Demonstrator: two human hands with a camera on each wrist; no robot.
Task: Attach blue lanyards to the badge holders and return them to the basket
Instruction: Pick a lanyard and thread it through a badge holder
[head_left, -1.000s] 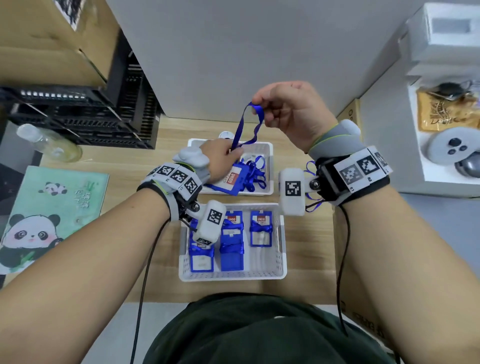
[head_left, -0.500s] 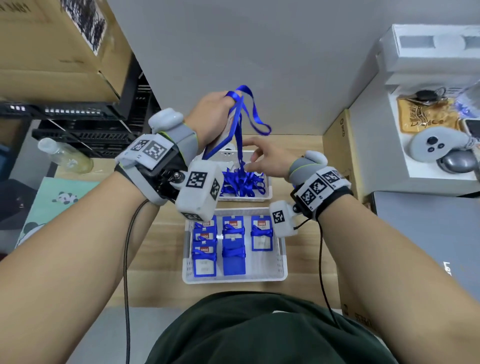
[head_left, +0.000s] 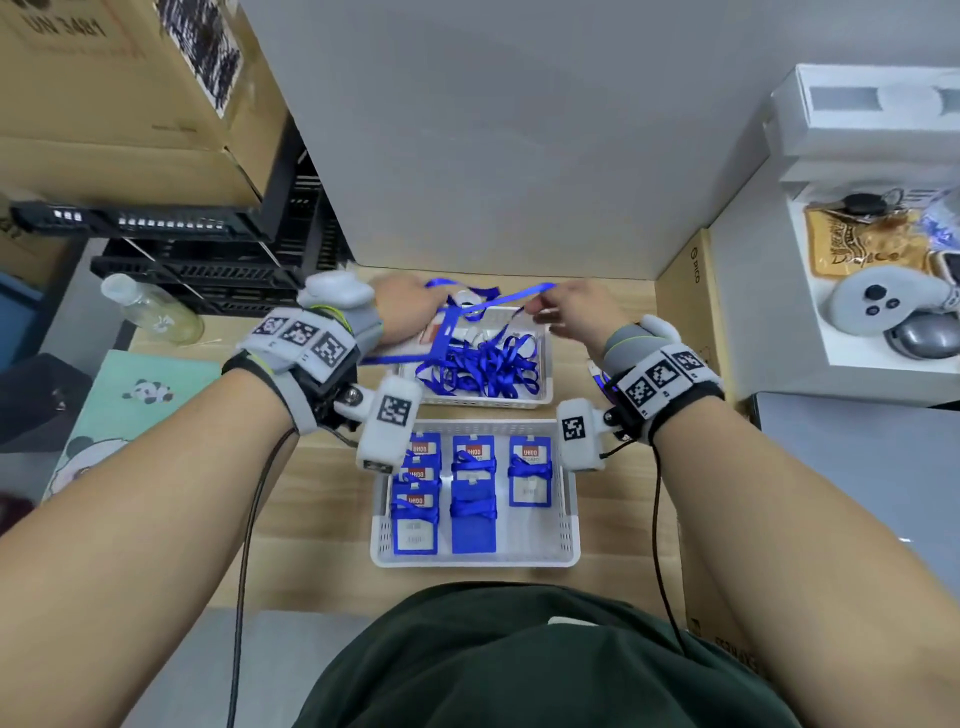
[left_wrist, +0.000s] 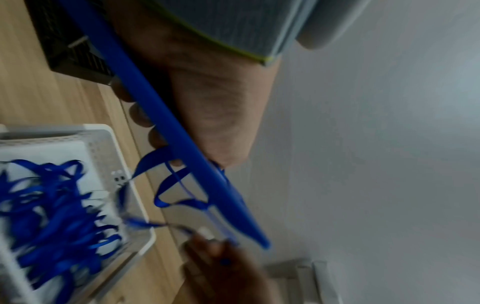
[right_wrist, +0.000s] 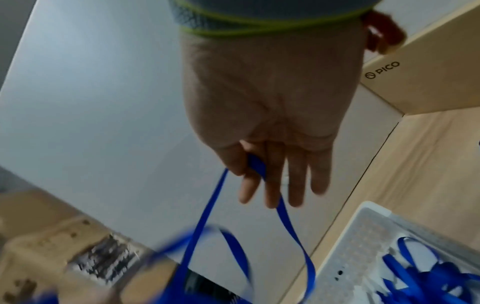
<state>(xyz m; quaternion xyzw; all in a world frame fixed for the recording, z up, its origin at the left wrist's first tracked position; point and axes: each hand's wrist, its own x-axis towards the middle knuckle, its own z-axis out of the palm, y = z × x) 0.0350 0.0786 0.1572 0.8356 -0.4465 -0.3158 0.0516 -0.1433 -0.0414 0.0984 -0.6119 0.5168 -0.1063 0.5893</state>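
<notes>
My left hand (head_left: 410, 306) hovers over the far white basket (head_left: 543, 395) and grips a blue badge holder (head_left: 442, 332), which shows edge-on in the left wrist view as a long blue badge holder (left_wrist: 182, 144) with the fingers curled round it. A blue lanyard (head_left: 506, 297) runs from it to my right hand (head_left: 540, 312), which pinches the lanyard (right_wrist: 255, 166) between thumb and fingers. Loose blue lanyards (head_left: 483, 364) fill the far basket. The near white basket (head_left: 475, 560) holds several badge holders (head_left: 529, 470) wrapped in lanyards.
A plastic bottle (head_left: 156, 312) and a panda notebook (head_left: 130, 405) lie at the left of the wooden table. Black crates (head_left: 208, 270) and cardboard boxes stand behind them. A PICO carton (head_left: 685, 312) and a white box with a controller (head_left: 878, 306) flank the right.
My left hand came down from its raised position to just above the far basket, still holding the badge holder. My right hand left the lanyard pile and now pinches the strap, drawing it right.
</notes>
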